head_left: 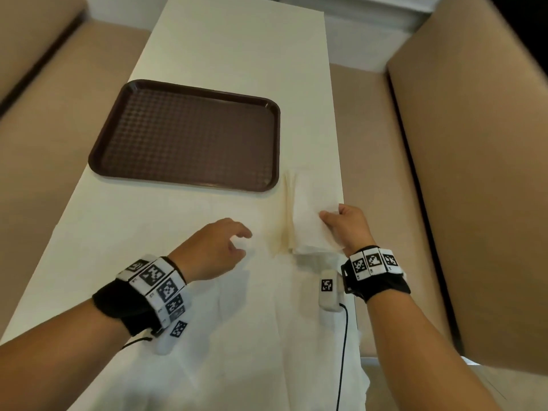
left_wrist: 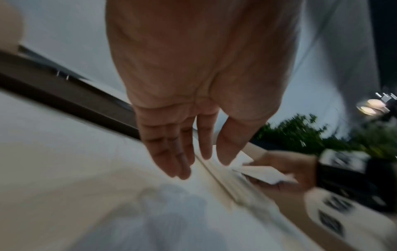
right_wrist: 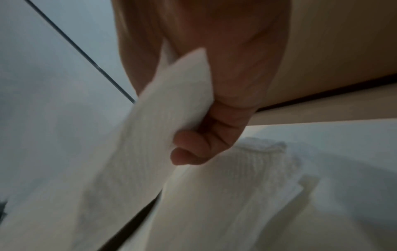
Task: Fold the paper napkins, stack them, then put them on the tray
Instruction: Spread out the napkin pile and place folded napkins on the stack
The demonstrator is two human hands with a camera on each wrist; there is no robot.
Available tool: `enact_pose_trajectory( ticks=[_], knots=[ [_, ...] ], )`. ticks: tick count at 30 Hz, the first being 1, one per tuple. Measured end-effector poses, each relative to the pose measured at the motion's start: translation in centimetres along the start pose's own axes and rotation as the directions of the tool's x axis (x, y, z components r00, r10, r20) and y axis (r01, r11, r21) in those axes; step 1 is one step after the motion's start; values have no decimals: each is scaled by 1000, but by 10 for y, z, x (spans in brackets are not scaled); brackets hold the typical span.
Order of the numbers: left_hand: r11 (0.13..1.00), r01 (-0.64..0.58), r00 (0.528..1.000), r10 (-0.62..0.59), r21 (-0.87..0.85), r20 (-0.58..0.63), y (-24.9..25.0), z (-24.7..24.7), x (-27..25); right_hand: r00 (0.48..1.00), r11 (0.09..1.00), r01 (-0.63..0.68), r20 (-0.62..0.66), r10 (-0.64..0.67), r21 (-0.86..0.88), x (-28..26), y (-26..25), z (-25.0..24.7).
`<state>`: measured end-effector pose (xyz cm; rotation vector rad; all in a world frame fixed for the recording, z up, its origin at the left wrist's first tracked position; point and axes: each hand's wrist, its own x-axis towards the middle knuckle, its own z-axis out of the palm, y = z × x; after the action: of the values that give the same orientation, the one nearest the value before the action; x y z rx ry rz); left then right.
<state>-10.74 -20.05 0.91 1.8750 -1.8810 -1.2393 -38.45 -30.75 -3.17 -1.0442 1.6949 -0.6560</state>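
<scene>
On the white table (head_left: 207, 69): right hand (head_left: 347, 226) pinching a napkin (head_left: 308, 221) (right edge); left hand (head_left: 213, 247) loosely spread, holding nothing; tray (head_left: 100, 152) bare.

Right wrist view, blurred and dim. My right hand (right_wrist: 214, 95) fills the upper centre, seen from the palm side. Thumb and curled fingers (right_wrist: 189, 149) pinch a white paper napkin (right_wrist: 154, 129); its top corner pokes up against the palm and the sheet trails down to the lower left. Below and to the right, a stack of white napkins (right_wrist: 247, 178) lies on the pale table (right_wrist: 343, 212), layered edges showing at its right side. A thin dark cable (right_wrist: 86, 57) crosses the upper left diagonally. A tan surface (right_wrist: 343, 42) with a dark seam under it fills the upper right.
</scene>
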Motion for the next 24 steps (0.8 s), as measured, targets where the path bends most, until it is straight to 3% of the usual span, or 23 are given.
enact_pose_trajectory(
  ticks=[4,8,16,20,22,24],
  knots=[
    [983,53,993,-70,173,91,-27,18,-40,998,985,47,-26,-52,-164,13,7,3],
    [976,58,991,-81,211,103,-38,36,-67,995,939,83,-17,-93,-335,21,8,4],
    [977,27,999,-36,210,39,-38,53,-84,996,920,51,-51,-77,-388,17,4,7],
    [978,9,999,-16,208,31,-34,62,-87,971,886,119,-132,-198,-448,8,-2,8],
    [974,-3,1000,-2,226,24,-30,67,-85,971,832,141,-89,-222,-537,4,-3,12],
    [964,-20,999,9,265,43,-23,73,-82,990,803,104,-17,-141,-587,-1,-4,15]
  ],
)
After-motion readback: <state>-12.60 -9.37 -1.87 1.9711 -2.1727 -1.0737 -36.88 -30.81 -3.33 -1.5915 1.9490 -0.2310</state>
